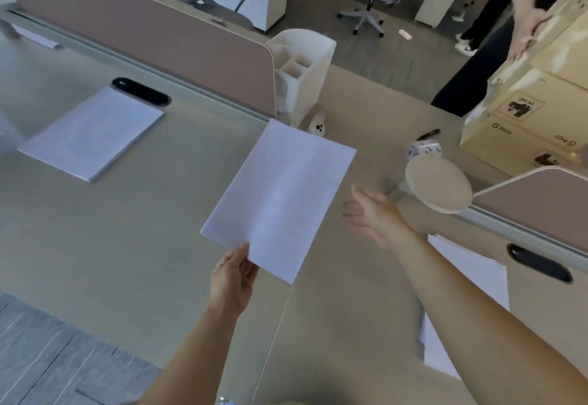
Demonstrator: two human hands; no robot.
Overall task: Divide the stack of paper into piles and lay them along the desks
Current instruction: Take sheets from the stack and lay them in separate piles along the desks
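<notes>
My left hand [234,277] pinches the near corner of a stack of white paper [276,201] and holds it above the beige desk [143,245]. To the right of that stack, my right hand [370,213] is open, palm turned inward, and holds nothing. A pile of white paper [92,136] lies flat on the desk at the left. Another pile of paper [467,296] lies on the right-hand desk, partly hidden under my right forearm.
A pink divider panel [159,38] runs along the desk's far edge. A white organiser [302,67], a round lamp head [439,185], a black marker [429,133] and cardboard boxes [525,118] held by another person stand at the right. Cable slots [141,91] sit in both desks.
</notes>
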